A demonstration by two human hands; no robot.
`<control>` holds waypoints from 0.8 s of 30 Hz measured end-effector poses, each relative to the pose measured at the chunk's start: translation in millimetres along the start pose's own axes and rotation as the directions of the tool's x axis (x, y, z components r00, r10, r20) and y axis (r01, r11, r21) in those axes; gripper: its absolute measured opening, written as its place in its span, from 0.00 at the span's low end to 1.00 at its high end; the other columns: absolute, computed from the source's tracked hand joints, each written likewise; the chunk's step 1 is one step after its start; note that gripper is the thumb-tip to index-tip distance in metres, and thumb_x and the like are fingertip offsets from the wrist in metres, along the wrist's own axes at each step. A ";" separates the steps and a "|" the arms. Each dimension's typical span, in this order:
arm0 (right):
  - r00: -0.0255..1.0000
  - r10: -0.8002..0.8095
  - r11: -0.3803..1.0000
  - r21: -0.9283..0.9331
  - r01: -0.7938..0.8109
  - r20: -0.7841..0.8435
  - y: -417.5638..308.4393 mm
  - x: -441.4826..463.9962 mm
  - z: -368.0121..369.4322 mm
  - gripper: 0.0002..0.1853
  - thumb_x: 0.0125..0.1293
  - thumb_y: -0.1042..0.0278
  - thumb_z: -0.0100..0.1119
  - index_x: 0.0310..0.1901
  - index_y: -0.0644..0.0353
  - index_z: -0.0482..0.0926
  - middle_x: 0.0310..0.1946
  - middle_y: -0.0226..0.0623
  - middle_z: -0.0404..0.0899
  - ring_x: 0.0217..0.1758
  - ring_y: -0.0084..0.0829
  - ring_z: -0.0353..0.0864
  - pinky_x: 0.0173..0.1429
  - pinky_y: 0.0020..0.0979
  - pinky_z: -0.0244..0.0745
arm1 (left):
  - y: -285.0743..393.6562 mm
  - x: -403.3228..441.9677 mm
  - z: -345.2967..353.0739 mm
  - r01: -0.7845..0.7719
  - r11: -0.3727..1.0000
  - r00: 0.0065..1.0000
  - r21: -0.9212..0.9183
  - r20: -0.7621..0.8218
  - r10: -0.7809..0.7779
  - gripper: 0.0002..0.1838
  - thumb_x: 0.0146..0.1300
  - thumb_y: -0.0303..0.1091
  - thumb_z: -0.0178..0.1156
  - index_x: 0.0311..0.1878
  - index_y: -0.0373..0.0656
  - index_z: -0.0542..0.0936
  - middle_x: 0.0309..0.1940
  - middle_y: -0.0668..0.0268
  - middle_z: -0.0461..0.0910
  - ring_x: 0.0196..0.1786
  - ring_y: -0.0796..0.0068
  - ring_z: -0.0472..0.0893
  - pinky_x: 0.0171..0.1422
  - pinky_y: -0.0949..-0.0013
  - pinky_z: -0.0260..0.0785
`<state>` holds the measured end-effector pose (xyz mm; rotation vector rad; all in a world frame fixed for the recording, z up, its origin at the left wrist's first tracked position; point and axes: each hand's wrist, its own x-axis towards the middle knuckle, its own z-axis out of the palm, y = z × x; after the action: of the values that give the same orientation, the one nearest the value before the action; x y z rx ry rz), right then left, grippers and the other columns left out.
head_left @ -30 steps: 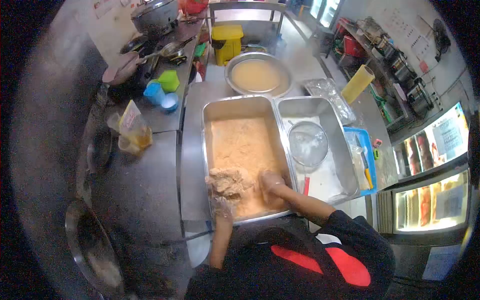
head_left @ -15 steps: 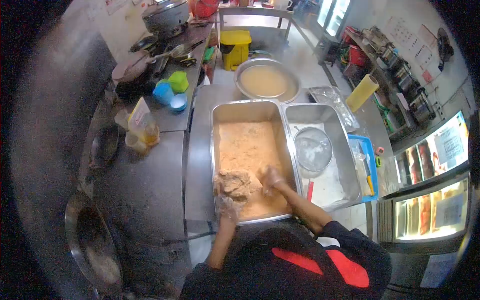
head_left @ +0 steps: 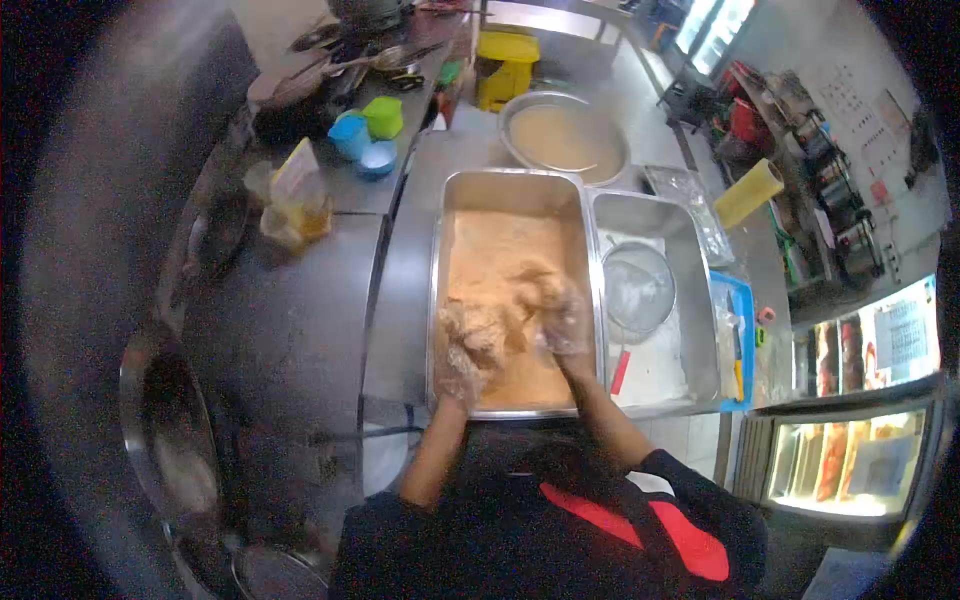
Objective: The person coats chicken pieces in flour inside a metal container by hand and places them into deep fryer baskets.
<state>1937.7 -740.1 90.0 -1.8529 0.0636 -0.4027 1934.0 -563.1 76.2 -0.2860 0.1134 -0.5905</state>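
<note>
In the head view, both hands wear thin clear plastic gloves and are inside a deep metal pan (head_left: 437,300) of pale orange breading flour (head_left: 490,235). My left hand (head_left: 460,370) is closed at the near left of the pan, round a rough, flour-coated lump of food (head_left: 475,330). My right hand (head_left: 566,325) is by the right wall, its fingers closed on another crumbly coated lump (head_left: 538,285). The two lumps lie close together, blurred by motion. What food is under the coating I cannot make out.
Right of the pan, a second metal pan (head_left: 705,330) holds white flour and a round sieve (head_left: 640,290) with a red handle. Behind stands a wide bowl of cloudy liquid (head_left: 560,140). A blue tray (head_left: 742,300) sits far right; a wok (head_left: 170,430) is at lower left.
My right hand has turned and lifted a coated lump near the pan's middle. My left hand stays at the left side with its lump. The whole view has shifted slightly.
</note>
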 end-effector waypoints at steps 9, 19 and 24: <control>0.946 0.090 0.996 -0.034 -0.084 0.311 29.3 -38.7 6.2 0.26 0.61 0.64 0.55 0.60 0.58 0.63 0.47 0.40 0.70 0.46 0.33 0.71 0.54 0.34 0.69 | -61.1 -36.5 -38.8 -0.439 -0.019 0.730 0.898 0.369 0.575 0.14 0.70 0.38 0.40 0.52 0.41 0.67 0.43 0.67 0.70 0.45 0.80 0.71 0.48 0.77 0.68; 0.555 -0.112 0.946 0.259 -0.194 0.824 5.0 -177.4 -46.2 0.23 0.60 0.63 0.56 0.56 0.58 0.65 0.45 0.39 0.70 0.45 0.33 0.71 0.53 0.33 0.69 | -226.0 -178.0 -105.5 -0.161 -0.195 0.161 0.968 0.220 0.962 0.17 0.68 0.38 0.44 0.56 0.40 0.66 0.49 0.64 0.70 0.50 0.74 0.71 0.52 0.73 0.67; 0.223 -0.224 0.937 0.273 -0.220 0.949 -40.5 -252.7 -42.2 0.22 0.60 0.63 0.56 0.54 0.59 0.66 0.44 0.39 0.71 0.45 0.33 0.71 0.52 0.33 0.69 | -293.6 -262.3 -116.3 -0.328 -0.202 -0.184 0.923 0.148 0.972 0.19 0.68 0.40 0.44 0.58 0.40 0.64 0.51 0.63 0.69 0.52 0.72 0.70 0.54 0.71 0.66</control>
<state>1681.1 -704.1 77.7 -1.4088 -0.8664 0.8286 1539.5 -675.2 58.8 1.0427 0.8401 0.9009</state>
